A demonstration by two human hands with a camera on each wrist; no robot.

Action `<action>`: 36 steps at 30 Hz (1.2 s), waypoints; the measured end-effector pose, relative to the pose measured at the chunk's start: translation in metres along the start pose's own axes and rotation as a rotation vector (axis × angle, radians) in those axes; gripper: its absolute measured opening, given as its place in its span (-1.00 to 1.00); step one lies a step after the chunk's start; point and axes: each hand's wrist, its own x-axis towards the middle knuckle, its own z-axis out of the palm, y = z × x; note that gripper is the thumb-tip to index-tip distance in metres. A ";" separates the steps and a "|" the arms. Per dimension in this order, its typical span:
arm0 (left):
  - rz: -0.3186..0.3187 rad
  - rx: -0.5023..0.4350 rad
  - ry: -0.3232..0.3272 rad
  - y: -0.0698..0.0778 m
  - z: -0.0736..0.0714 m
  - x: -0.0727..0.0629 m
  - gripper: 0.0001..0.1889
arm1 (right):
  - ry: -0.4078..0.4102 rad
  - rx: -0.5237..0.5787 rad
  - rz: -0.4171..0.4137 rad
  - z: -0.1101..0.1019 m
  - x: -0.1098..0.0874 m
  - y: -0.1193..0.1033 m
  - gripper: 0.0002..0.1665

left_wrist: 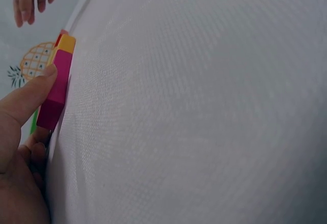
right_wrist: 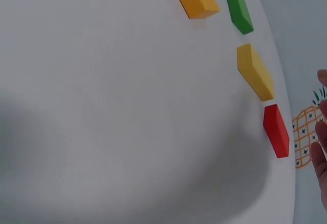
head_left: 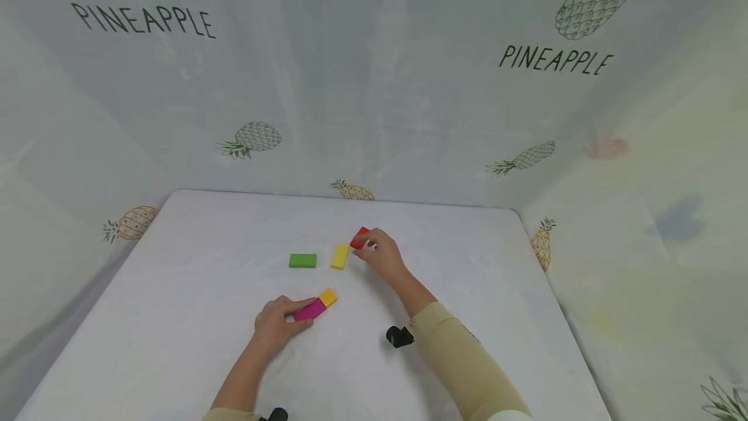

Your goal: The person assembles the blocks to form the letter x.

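Note:
My left hand (head_left: 273, 327) grips a magenta block (head_left: 310, 310) between thumb and fingers, low at the white table. An orange block (head_left: 328, 297) sits end to end with the magenta one, at its far right end. Further up the table, my right hand (head_left: 382, 255) is over a red block (head_left: 360, 237). In the right wrist view the red block (right_wrist: 276, 131) stands apart from the right fingers (right_wrist: 319, 157), which are relaxed and hold nothing. Left of the red block lie a yellow block (head_left: 339, 256) and a green block (head_left: 302, 261).
The blocks lie on a white-covered table (head_left: 175, 317). Behind it hangs a pale cloth (head_left: 362, 83) printed with pineapples, which also runs along both sides. A small black device (head_left: 400, 336) shows at the right forearm, another (head_left: 277, 414) at the left.

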 end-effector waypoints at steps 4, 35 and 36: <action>0.004 0.001 -0.003 -0.001 0.001 0.001 -0.51 | -0.007 -0.032 -0.021 -0.003 0.009 0.003 -0.63; -0.024 -0.006 -0.004 0.002 -0.003 -0.002 -0.51 | 0.105 0.025 0.096 0.023 0.036 0.044 -0.46; -0.023 -0.005 -0.001 0.002 -0.003 -0.002 -0.51 | 0.107 0.026 0.098 0.024 0.036 0.046 -0.46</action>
